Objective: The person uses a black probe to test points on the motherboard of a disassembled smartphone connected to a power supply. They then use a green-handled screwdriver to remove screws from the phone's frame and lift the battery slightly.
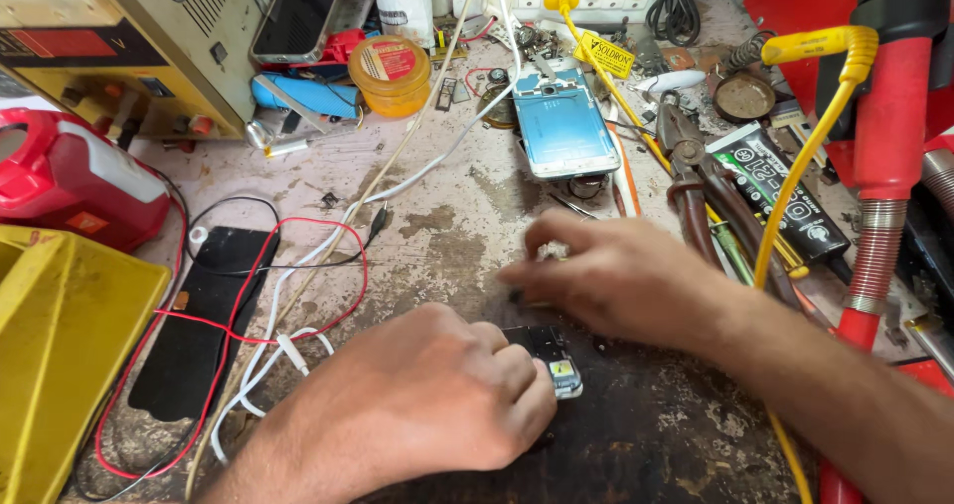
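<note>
Left hand: the left hand (pixel 427 395) lies knuckles up, fingers curled and pressed down on the near end of a small dark circuit board (pixel 550 358), pinning it flat rather than lifting it.
Right hand: the right hand (pixel 616 275) is loosely closed, fingertips pinched around something small and pale at the board's far edge; what it is cannot be told.
Circuit board: flat on the dark work mat (pixel 646 434), between the two hands, its green-and-white corner showing just beside the left fingers.
Doing this well: judged from the grip, the left hand should hold steady, even pressure so the board cannot skid, while the right works lightly with its fingertips only.
Close by: red and white wires (pixel 288 295) looped over a black phone panel (pixel 204 315), left of the hands.
Further out: an opened phone frame (pixel 564 126) with a blue inside, pliers (pixel 696 181), a yellow cable (pixel 805 156).
Edges: a yellow bin (pixel 60 345) and a bench power supply (pixel 119 47).
</note>
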